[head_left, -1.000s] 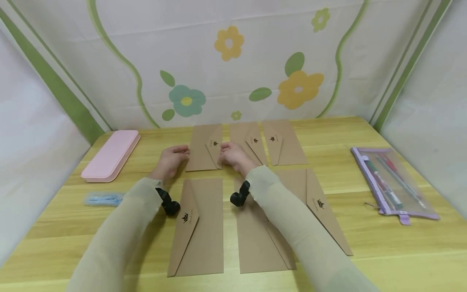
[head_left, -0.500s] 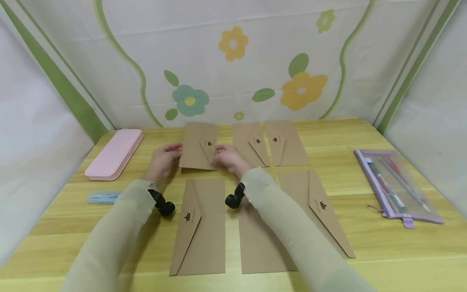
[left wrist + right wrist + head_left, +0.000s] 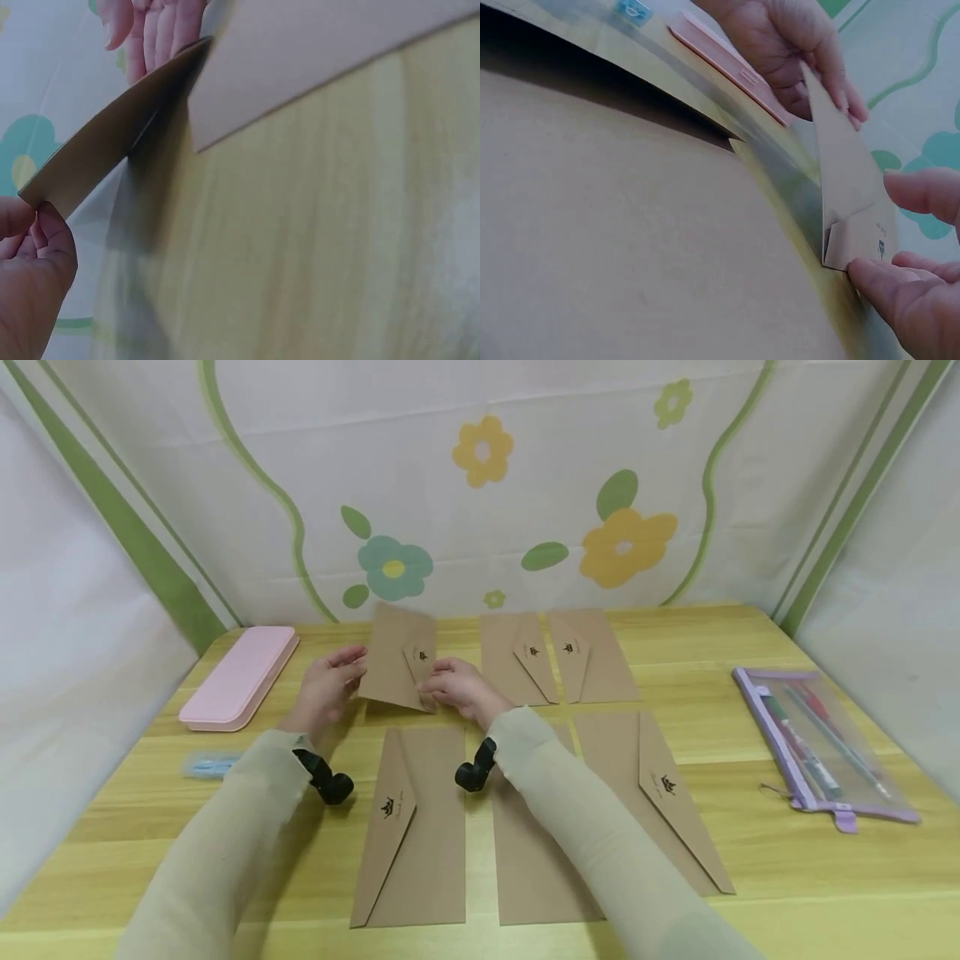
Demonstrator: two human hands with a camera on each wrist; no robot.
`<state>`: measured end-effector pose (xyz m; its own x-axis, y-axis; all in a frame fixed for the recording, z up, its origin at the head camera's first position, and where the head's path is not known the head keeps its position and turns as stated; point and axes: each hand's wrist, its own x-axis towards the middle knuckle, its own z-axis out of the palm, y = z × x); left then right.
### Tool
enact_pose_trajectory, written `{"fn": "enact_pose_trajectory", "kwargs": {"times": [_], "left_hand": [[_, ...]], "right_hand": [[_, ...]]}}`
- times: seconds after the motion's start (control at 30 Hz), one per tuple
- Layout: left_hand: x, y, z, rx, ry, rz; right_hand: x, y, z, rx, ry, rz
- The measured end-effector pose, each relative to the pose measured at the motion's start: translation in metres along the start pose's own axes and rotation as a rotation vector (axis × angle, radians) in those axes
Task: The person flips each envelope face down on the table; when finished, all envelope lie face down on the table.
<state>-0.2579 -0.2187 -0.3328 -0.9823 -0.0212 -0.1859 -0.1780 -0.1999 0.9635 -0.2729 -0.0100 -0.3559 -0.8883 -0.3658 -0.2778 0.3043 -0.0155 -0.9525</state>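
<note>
A brown envelope (image 3: pixel 390 656) tilts up off the counter (image 3: pixel 810 877) at the left end of the far row, its flap with a small black crown toward the right and a dark shadow under its near edge. The left hand (image 3: pixel 324 689) pinches its left edge between thumb and finger; the right hand (image 3: pixel 465 689) touches its near right corner with relaxed fingers, thumb apart. The hands are apart, with the envelope between them. To its right lie a second envelope (image 3: pixel 506 652) and a third envelope (image 3: pixel 603 656). Nearer lie the near left envelope (image 3: pixel 438 827), the near middle envelope (image 3: pixel 532 868), partly hidden by the right sleeve (image 3: pixel 600 835), and the near right envelope (image 3: pixel 618 752). A pink case (image 3: pixel 240 677) and a blue packet (image 3: pixel 212 766) sit at the left, the packet partly behind the left sleeve (image 3: pixel 217 835). At the far right lies a purple-edged pouch (image 3: pixel 772 743) holding pens (image 3: pixel 823 777). A floral cloth (image 3: pixel 480 510) hangs behind.
</note>
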Motion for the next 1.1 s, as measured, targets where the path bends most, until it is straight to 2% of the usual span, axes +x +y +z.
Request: {"fn": "enact_pose_trajectory", "kwargs": {"times": [0.1,0.23,0.4,0.67,0.93,1.1], "left_hand": [[0.002,0.001,0.003,0.001,-0.001,0.016],[0.003,0.006,0.011,0.027,0.006,0.035],[0.002,0.014,0.027,0.036,0.003,0.053],[0.002,0.019,0.057,0.053,0.059,0.13],[0.005,0.018,0.076,0.134,0.053,0.163],[0.003,0.018,0.083,0.156,0.08,0.176]], "right_hand": [[0.001,0.001,0.001,0.011,0.0,0.001],[0.004,0.002,0.001,0.084,0.013,0.01],[0.006,0.003,-0.001,0.174,-0.005,0.017],[0.003,0.007,-0.004,0.294,-0.001,-0.007],[0.0,0.011,-0.002,0.352,0.001,-0.027],[-0.002,0.011,0.0,0.341,0.001,-0.052]]}}
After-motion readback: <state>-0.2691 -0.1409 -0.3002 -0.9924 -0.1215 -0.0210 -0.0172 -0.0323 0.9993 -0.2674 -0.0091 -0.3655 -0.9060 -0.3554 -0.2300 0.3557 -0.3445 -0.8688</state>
